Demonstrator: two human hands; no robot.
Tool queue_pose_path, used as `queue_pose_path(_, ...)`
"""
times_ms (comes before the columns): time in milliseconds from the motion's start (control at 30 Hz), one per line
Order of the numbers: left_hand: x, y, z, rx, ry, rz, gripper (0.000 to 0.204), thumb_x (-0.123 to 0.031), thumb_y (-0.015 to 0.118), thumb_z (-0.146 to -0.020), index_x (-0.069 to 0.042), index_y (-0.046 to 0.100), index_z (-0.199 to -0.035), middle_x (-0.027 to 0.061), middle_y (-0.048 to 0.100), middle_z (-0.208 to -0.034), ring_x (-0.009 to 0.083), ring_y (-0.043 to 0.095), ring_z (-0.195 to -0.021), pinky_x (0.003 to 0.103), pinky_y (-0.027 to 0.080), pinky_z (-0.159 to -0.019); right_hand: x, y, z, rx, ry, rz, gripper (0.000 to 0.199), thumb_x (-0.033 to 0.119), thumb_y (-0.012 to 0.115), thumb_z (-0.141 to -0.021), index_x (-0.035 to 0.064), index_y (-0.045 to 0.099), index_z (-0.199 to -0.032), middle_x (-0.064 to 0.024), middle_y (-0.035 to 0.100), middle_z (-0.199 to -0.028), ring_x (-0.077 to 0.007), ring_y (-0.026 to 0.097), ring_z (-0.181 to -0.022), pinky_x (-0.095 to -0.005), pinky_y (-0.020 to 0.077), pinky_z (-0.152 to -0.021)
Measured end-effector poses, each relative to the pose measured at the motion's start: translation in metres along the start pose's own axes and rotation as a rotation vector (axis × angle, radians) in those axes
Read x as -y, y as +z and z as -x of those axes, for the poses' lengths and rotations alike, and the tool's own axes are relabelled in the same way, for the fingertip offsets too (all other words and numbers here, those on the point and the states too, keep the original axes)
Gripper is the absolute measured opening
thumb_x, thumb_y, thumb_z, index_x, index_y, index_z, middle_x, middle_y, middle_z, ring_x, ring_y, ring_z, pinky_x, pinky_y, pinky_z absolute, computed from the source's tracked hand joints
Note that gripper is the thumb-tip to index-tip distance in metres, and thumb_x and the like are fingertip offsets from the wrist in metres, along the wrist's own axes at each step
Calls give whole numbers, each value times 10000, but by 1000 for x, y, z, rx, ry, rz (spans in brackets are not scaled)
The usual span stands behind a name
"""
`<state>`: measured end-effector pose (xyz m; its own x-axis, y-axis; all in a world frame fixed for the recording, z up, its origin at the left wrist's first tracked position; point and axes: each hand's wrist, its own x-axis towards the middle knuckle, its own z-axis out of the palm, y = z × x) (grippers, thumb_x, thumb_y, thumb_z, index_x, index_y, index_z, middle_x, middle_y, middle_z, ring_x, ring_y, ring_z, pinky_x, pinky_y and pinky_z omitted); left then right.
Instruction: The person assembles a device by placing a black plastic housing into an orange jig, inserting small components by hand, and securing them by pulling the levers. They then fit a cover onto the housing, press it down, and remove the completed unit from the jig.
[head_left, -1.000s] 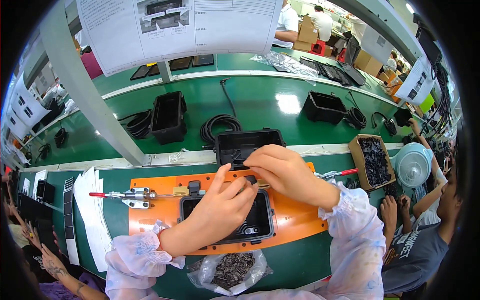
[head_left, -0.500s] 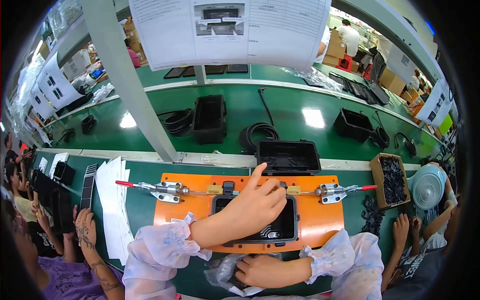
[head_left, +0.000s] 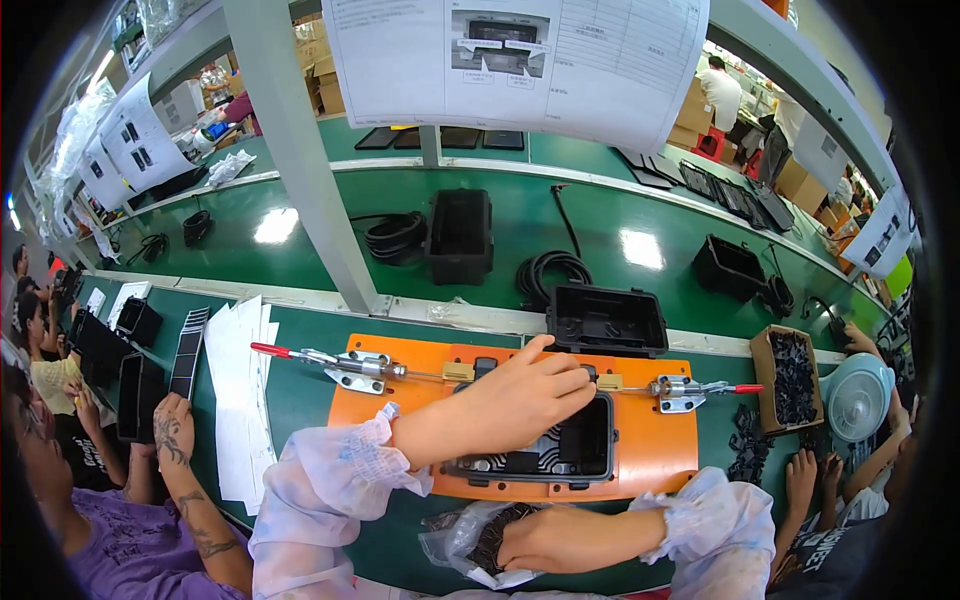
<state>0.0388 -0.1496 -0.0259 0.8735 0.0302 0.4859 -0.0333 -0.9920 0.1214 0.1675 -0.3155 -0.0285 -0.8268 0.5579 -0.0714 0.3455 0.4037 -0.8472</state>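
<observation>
An open black plastic case (head_left: 606, 440) sits in an orange fixture board (head_left: 655, 445), with curved ribs showing inside it. Across its upper left part reaches my left hand (head_left: 525, 400), index finger raised, the other fingers curled; its thumb and anything in its grasp are hidden. Below the fixture lies a clear plastic bag (head_left: 452, 545) with small dark thin pieces (head_left: 490, 540) in it. My right hand (head_left: 565, 540) is at the bag's mouth, fingers closed and pressed down among the pieces. What its fingertips grip is hidden.
Toggle clamps with red handles flank the case, left (head_left: 362, 370) and right (head_left: 680, 390). Behind stand another black case (head_left: 608, 318) and coiled black cable (head_left: 545, 275). White papers (head_left: 240, 400) lie left; a carton of black parts (head_left: 790, 375) stands right. Co-workers sit both sides.
The view has shifted, so the scene sits farther right. My right hand has turned and reaches among the dark pieces, now more exposed. My left hand stays over the case, its index finger lower.
</observation>
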Motion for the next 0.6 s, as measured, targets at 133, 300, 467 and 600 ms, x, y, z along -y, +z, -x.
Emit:
queue_pose_path(133, 27, -32, 11, -150, -144, 232, 493, 49, 577, -864, -4, 598, -1354, 197, 652, -1268, 377, 568, -1275, 497, 427, -1102, 34, -65, -10, -470, -33, 111, 77, 87, 651, -926, 19, 667, -959, -146, 656, -932, -347, 658, -879, -434, 539, -748)
queue_pose_path(300, 47, -84, 24, -576, -553, 4, 278, 19, 572, -976, -20, 684, -1228, 123, 736, -1113, 305, 674, -1084, 394, 514, -976, -6, -109, -68, -726, -51, 574, 60, 40, 692, -893, -6, 688, -932, -146, 655, -860, -358, 668, -799, -436, 548, -706)
queue_pose_path(467, 52, -72, 44, -539, -529, -196, 211, 11, 610, -916, -1, 706, -1103, 118, 725, -965, 314, 668, -974, 426, 478, -927, -29, -102, -100, -589, -90, 875, 148, 40, 667, -790, -39, 703, -910, -159, 643, -880, -327, 656, -840, -408, 566, -754)
queue_pose_path(600, 47, -71, 51, -396, -570, -175, 221, 11, 599, -931, -5, 711, -1121, 116, 738, -1017, 311, 677, -987, 419, 467, -956, -21, -93, -102, -547, -44, 945, 203, 46, 661, -763, -39, 707, -942, -152, 648, -917, -298, 655, -874, -388, 570, -768)
